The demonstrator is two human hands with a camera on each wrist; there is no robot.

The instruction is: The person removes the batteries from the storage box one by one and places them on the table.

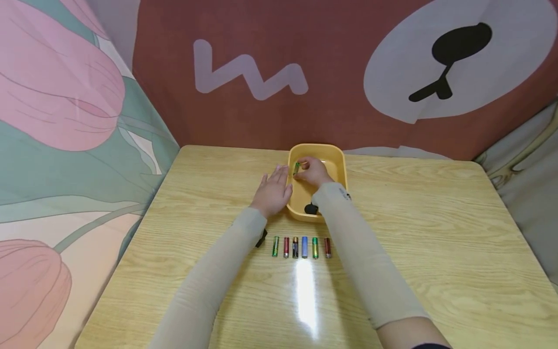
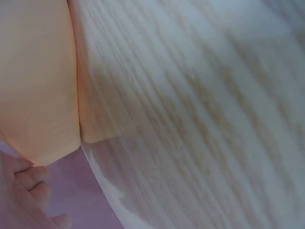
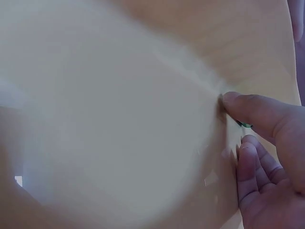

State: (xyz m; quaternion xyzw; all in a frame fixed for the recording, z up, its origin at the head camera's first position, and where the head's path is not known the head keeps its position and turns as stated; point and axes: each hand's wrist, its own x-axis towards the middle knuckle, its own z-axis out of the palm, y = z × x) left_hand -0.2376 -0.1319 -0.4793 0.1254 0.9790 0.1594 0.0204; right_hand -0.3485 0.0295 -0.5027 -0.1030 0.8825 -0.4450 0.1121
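Observation:
In the head view, my right hand (image 1: 315,172) reaches into a yellow plastic bin (image 1: 301,196) and holds a green battery (image 1: 297,168) between thumb and fingers, close to the left inner wall. Only a sliver of that green battery (image 3: 247,125) shows in the right wrist view, between the thumb and the curled fingers. My left hand (image 1: 271,194) lies along the bin's outer left side, fingers extended, the tips touching or nearly touching it. The left wrist view has the bin's outer wall (image 2: 38,86) beside a few fingers (image 2: 35,186).
On the wooden table (image 1: 405,232), in front of the bin, several batteries stand in a row: green (image 1: 275,246), red (image 1: 286,247), black (image 1: 295,247), blue (image 1: 304,247), another green (image 1: 315,247) and dark red (image 1: 328,247). A printed curtain (image 1: 244,121) hangs behind the table.

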